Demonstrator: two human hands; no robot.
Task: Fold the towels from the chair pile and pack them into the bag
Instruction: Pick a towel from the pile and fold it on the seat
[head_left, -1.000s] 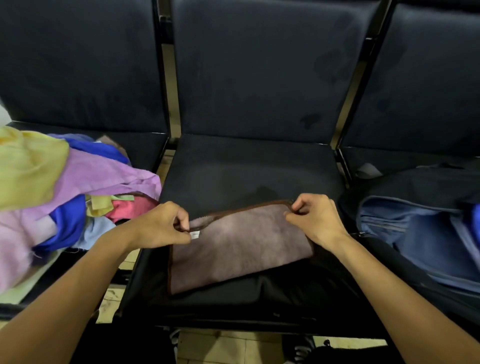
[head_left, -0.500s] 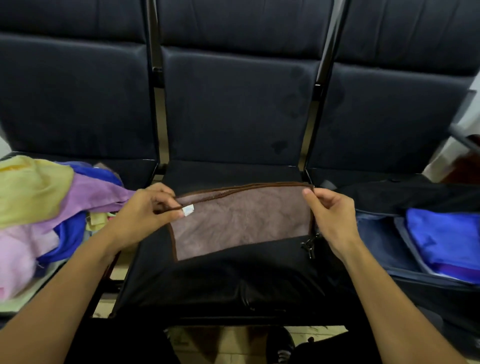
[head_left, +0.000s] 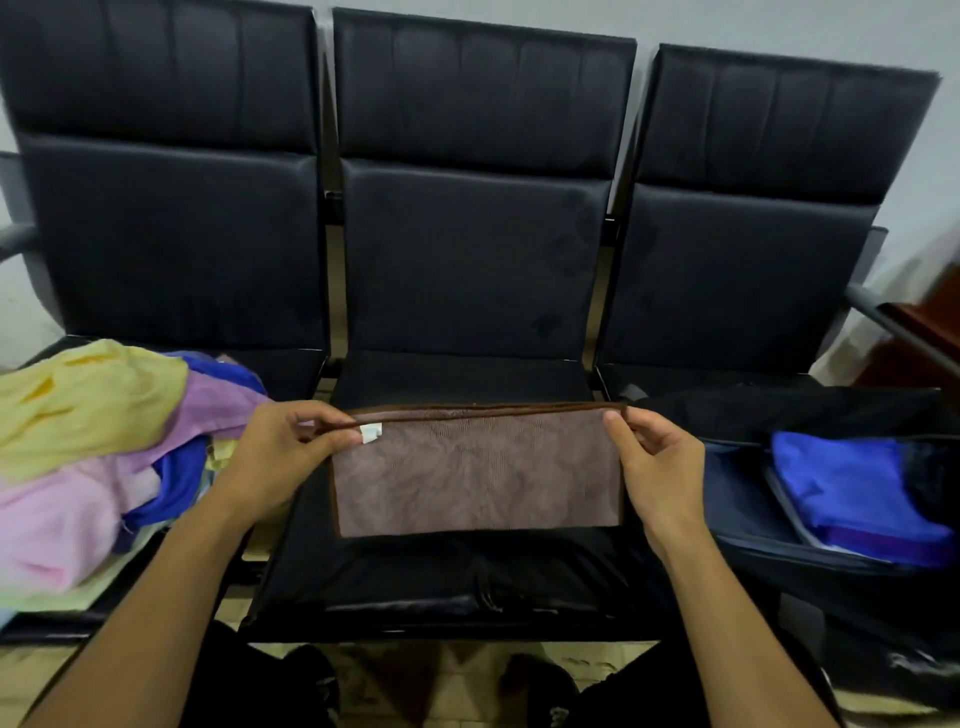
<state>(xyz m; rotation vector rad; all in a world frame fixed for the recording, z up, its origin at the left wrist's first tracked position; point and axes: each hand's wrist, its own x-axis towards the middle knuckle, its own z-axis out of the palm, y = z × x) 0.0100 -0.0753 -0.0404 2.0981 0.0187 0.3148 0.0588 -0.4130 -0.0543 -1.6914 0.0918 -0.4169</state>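
— What has changed?
— The brown towel (head_left: 475, 475), flat on the middle seat (head_left: 457, 374) a second ago, now hangs lifted, left hand (head_left: 283, 457) and right hand (head_left: 657, 467) pinching its top corners.
— Meaning?
— Probably another fold, then the bag (head_left: 753, 519) on the right.

Brown towel (head_left: 475, 478) now lifted upright

The towel pile (head_left: 78, 457) runs off the edge at 9 o'clock. The bag (head_left: 779, 519) is cut off at 3 o'clock.
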